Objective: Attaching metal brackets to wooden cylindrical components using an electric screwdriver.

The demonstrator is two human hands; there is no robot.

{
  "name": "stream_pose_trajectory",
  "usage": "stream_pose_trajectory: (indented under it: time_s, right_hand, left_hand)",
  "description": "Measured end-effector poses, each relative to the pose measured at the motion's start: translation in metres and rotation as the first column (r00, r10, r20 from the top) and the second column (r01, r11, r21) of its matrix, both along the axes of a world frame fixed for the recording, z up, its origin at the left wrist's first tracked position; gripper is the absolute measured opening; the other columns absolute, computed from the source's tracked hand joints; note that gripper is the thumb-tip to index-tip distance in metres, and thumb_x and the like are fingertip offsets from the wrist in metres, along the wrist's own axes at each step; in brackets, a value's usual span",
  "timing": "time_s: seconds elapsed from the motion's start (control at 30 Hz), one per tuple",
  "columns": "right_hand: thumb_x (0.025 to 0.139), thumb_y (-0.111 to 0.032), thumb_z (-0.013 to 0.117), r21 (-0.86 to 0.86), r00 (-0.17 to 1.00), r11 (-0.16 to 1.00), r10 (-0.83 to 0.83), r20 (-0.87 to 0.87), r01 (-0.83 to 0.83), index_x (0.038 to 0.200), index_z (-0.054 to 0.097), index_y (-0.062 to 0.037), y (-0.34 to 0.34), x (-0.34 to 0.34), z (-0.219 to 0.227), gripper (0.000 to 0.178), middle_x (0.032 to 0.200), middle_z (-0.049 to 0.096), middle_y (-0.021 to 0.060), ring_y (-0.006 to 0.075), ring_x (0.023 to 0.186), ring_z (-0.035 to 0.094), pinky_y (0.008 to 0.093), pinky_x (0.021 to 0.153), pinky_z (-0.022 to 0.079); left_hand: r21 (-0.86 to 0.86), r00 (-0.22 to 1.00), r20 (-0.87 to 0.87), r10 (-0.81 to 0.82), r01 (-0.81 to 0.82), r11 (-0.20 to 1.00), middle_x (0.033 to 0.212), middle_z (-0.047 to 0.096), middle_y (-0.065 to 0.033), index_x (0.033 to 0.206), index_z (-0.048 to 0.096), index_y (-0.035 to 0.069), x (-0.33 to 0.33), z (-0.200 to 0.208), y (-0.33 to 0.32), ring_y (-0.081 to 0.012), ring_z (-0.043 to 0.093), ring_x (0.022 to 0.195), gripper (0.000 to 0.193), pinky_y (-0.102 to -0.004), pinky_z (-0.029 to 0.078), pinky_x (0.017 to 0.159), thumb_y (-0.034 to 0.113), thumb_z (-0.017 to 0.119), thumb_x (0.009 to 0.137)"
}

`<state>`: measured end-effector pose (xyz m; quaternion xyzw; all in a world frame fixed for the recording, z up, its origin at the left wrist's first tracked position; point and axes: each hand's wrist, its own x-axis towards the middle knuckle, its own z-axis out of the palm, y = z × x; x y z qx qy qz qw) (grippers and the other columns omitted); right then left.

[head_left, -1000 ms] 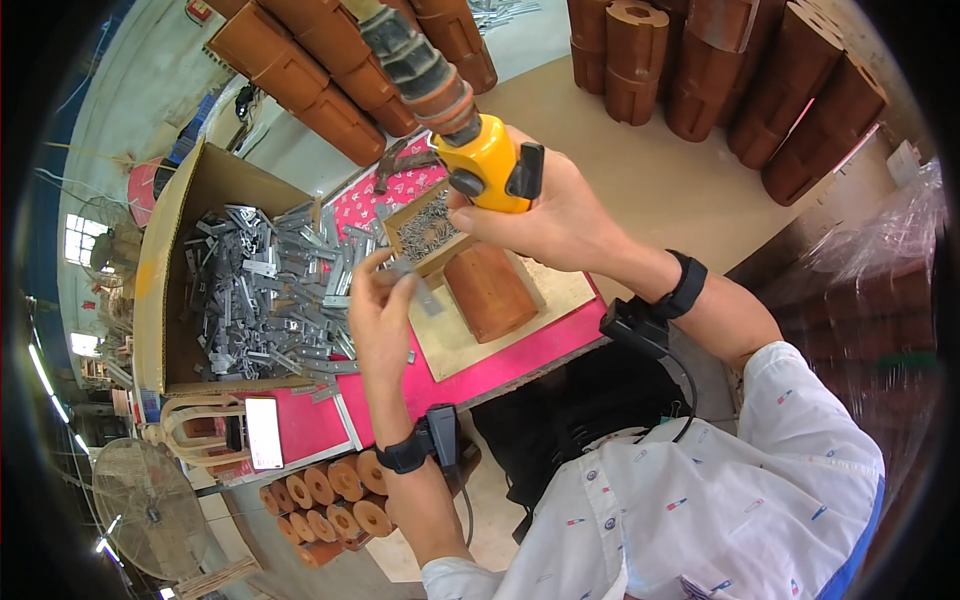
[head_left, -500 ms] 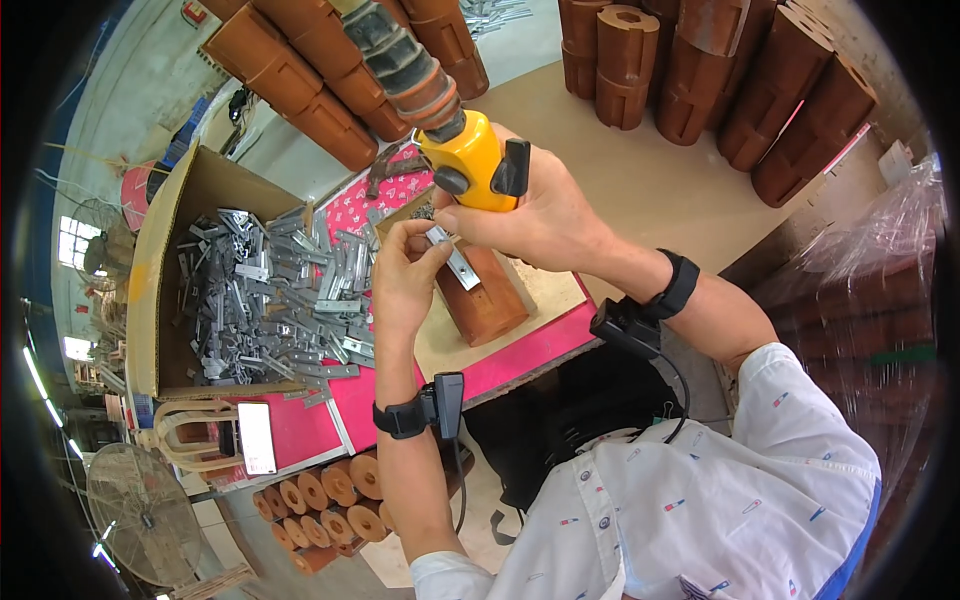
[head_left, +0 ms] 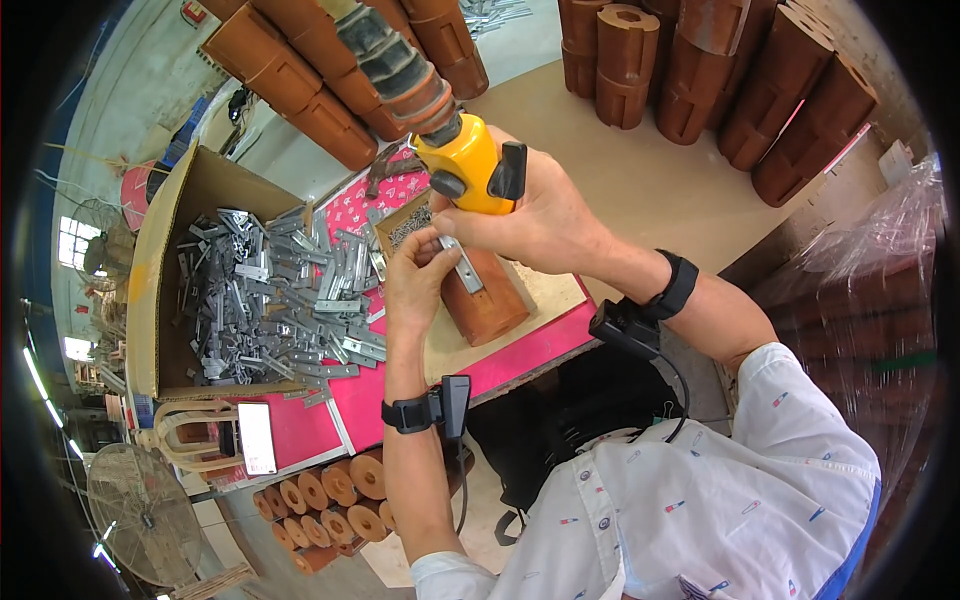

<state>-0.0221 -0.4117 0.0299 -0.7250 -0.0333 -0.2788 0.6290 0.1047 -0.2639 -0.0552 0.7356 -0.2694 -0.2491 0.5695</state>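
My right hand (head_left: 555, 215) is wrapped round a yellow power tool (head_left: 465, 160) with black knobs; a ribbed dark sleeve rises from its upper end, and its working tip is hidden. Between the fingertips of my left hand (head_left: 410, 290) is one end of a small silvery metal bracket (head_left: 468, 276). This bracket lies on top of a reddish-brown grooved block (head_left: 490, 320), slanting along it. My two hands nearly meet over the bracket's far end. The block rests on a tan board (head_left: 548, 288) on the pink-covered table.
A cardboard box (head_left: 150, 290) on its side spills many metal brackets (head_left: 270, 290) at the left. Small screws (head_left: 408, 222) sit in a tray behind my left hand. A hammer (head_left: 385, 172) lies beyond. Brown cylinders (head_left: 625, 70) stand at the back; a phone (head_left: 256, 438) is front left.
My left hand has shifted slightly right, and the bracket has slid a little right and turned on the block. The power tool has tilted slightly. More of the screw tray shows.
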Motion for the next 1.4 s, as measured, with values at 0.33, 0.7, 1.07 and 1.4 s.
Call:
stream_pose_trajectory:
  time_s: [0.33, 0.7, 1.07, 1.4]
  right_hand:
    - [0.081, -0.010, 0.072, 0.006, 1.000, 1.000, -0.012, -0.021, 0.013, 0.115, 0.052, -0.0030, 0.000, 0.000, 0.001, 0.040, 0.097, 0.064, 0.0023, 0.0087, 0.090, 0.060, 0.0254, 0.082, 0.050]
    - [0.079, -0.008, 0.071, 0.162, 1.000, 0.987, -0.015, 0.014, 0.013, 0.105, 0.059, -0.0028, 0.001, 0.004, 0.004, 0.029, 0.092, 0.063, 0.0005, 0.0067, 0.083, 0.058, 0.0243, 0.075, 0.049]
    - [0.084, -0.009, 0.060, 0.081, 1.000, 0.997, 0.010, -0.029, -0.007, 0.130, 0.043, 0.0011, -0.001, 0.011, 0.000, 0.050, 0.091, 0.064, 0.0120, 0.0135, 0.076, 0.061, 0.0267, 0.070, 0.050]
    - [0.084, -0.013, 0.061, 0.073, 1.000, 0.997, 0.019, -0.025, -0.017, 0.130, 0.042, 0.0010, 0.004, 0.010, 0.004, 0.052, 0.090, 0.064, 0.0112, 0.0126, 0.076, 0.060, 0.0262, 0.071, 0.049]
  left_hand:
    - [0.020, 0.989, 0.084, -0.122, 0.121, 0.992, 0.091, 0.059, -0.0060, 0.107, 0.059, -0.002, -0.008, -0.017, 0.014, -0.0143, 0.056, 0.083, 0.028, -0.0290, 0.047, 0.077, 0.010, 0.067, 0.083]
    - [0.265, 0.648, 0.749, -0.138, -0.103, 0.959, 0.087, 0.068, -0.0189, 0.086, 0.071, 0.003, 0.062, -0.046, -0.016, -0.0342, 0.066, 0.084, 0.014, -0.0412, 0.051, 0.078, 0.009, 0.065, 0.074]
    - [0.326, 0.789, 0.601, -0.129, -0.094, 0.941, 0.077, 0.067, -0.0179, 0.078, 0.071, 0.004, 0.068, -0.058, -0.030, -0.0336, 0.066, 0.078, 0.012, -0.0407, 0.052, 0.074, 0.012, 0.068, 0.069]
    - [0.050, 0.714, 0.697, 0.069, -0.144, 0.988, 0.075, 0.066, -0.0199, 0.077, 0.069, 0.000, 0.059, -0.051, -0.026, -0.0348, 0.065, 0.075, 0.012, -0.0424, 0.050, 0.071, 0.011, 0.068, 0.073]
